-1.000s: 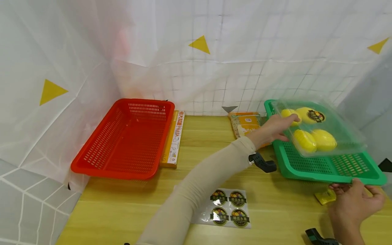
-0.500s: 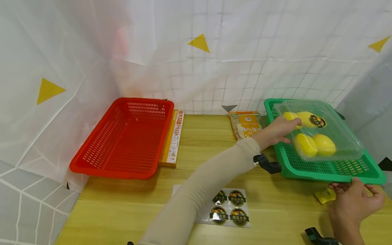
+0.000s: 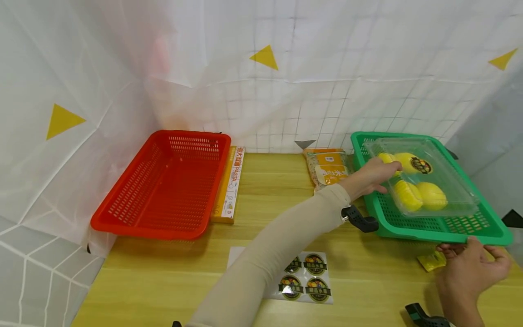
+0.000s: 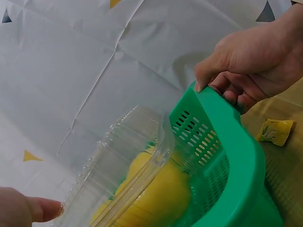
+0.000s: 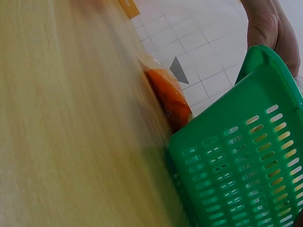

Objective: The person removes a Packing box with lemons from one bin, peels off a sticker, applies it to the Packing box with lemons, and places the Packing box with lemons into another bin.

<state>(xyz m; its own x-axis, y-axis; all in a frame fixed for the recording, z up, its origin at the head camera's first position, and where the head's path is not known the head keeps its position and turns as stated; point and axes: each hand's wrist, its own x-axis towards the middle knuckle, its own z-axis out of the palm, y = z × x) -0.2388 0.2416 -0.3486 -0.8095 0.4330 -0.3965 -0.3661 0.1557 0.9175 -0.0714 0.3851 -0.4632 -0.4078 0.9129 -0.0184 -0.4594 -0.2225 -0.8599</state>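
1. Left hand: reaches across the table with a beige sleeve on the arm; fingers curled on the near-left edge of the clear box, gripping it. The left wrist view shows only a fingertip at the box rim.
2. Clear box: transparent lidded clamshell holding four yellow fruits, with a round dark label on one at the back. It sits low in the green basket, toward its back left; whether it rests on the basket floor cannot be told.
3. Right hand: at the basket's near right rim, thumb on top and fingers curled under the edge, holding it, as seen in the left wrist view.
4. Green basket: slotted plastic tray at the right of the wooden table.
5. Yellow sachet: on the table just before the basket's near rim, beside the right hand.
6. Orange packet: flat on the table, against the basket's left side.
7. Sticker sheet: four round dark labels, at the table's near middle, partly under the sleeve.
8. Red basket: at the left, well apart from the green one.
9. Pasta box: long and narrow, along the red basket's right side.
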